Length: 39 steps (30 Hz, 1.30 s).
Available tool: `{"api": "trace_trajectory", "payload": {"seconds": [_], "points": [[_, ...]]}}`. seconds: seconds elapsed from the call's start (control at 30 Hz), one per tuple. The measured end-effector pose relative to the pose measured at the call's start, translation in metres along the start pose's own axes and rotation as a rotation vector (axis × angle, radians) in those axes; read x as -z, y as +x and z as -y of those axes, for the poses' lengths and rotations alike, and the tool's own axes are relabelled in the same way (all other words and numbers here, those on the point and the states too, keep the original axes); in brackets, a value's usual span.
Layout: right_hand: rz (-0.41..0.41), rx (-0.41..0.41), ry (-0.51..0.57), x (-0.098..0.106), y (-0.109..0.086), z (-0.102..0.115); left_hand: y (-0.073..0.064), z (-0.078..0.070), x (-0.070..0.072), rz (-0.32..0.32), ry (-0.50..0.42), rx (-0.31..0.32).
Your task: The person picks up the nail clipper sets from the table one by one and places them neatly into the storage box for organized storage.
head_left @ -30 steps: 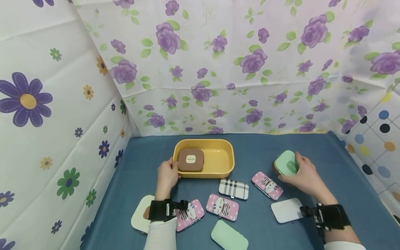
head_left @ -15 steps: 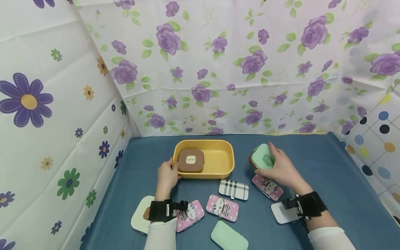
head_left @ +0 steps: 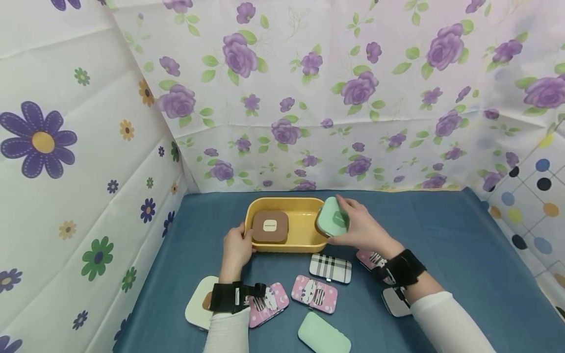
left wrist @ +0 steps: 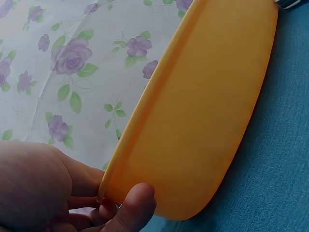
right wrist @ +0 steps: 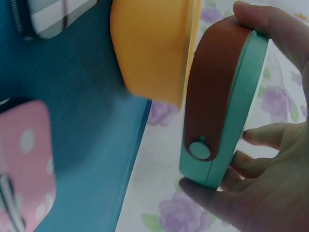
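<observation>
Green box with a brown strap, just right of the middle in the head view, pinched by the right hand at the right end of a yellow tray, left hand gripping its left edge, brown box inside.

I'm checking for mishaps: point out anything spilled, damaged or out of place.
Nothing stands out or looks spilled: the tray, brown box and held green box look intact, and the scattered cases show no visible damage.
</observation>
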State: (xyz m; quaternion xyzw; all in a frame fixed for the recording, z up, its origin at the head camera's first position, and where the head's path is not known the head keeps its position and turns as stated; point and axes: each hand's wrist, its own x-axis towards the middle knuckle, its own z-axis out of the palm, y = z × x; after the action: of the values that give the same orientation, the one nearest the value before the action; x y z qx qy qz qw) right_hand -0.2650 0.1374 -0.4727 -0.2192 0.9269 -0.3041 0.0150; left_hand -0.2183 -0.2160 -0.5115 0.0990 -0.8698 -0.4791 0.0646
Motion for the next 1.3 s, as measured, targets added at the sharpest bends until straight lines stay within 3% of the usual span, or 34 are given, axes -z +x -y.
{"api": "trace_trajectory", "payload": {"seconds": [0.53, 0.77, 1.1, 1.3], "points": [[0.095, 0.085, -0.035, -0.021, 0.041, 0.026, 0.001, 0.000, 0.000, -0.008, -0.004, 0.009], [0.096, 0.128, -0.120, -0.027, 0.048, 0.030, 0.002, -0.001, 0.000, -0.017, -0.002, -0.014], [0.167, 0.209, -0.318, -0.038, 0.061, 0.032, 0.002, 0.000, 0.000, -0.020, 0.003, -0.030], [0.199, 0.203, -0.337, -0.041, 0.067, 0.036, 0.003, -0.001, -0.001, -0.020, 0.012, -0.014]]}}
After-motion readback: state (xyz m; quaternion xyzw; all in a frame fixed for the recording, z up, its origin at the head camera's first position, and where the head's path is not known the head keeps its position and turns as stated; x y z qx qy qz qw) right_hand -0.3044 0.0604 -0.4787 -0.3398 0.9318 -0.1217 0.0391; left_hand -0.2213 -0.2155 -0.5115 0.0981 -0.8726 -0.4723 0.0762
